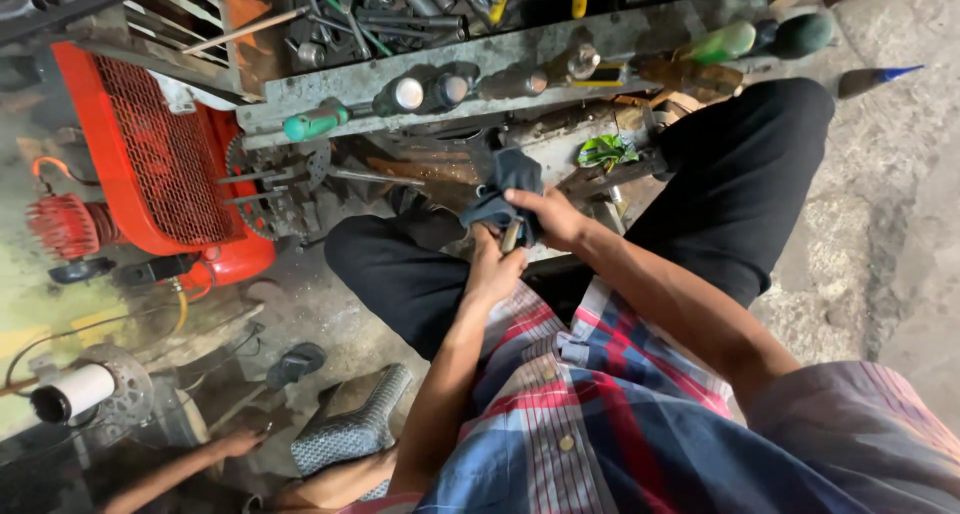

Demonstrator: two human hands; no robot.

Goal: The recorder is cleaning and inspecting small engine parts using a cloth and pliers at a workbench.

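Near the middle of the frame, our right hand (553, 217) grips a dark rag (507, 189), and our left hand (493, 267) pinches a small metal part (511, 236) against it. We are mid-wipe; tools (420, 92) wait above.

Right hand (548, 217): closed around a dark blue-grey rag (508, 189), held above the lap between the knees.
Left hand (493, 269): just below the right, fingers curled on a small metal part (510, 236) that touches the rag.
Clothing: black trousers (740, 174), plaid shirt (590, 414).
Ahead: grey tool tray (500, 59) holding sockets, with green-handled screwdrivers (315, 124) along its front edge.
Left side: orange machine (150, 164) with mesh guard.
Lower left: another person's hand (235, 444) near the floor, beside a grey sandal (352, 419).
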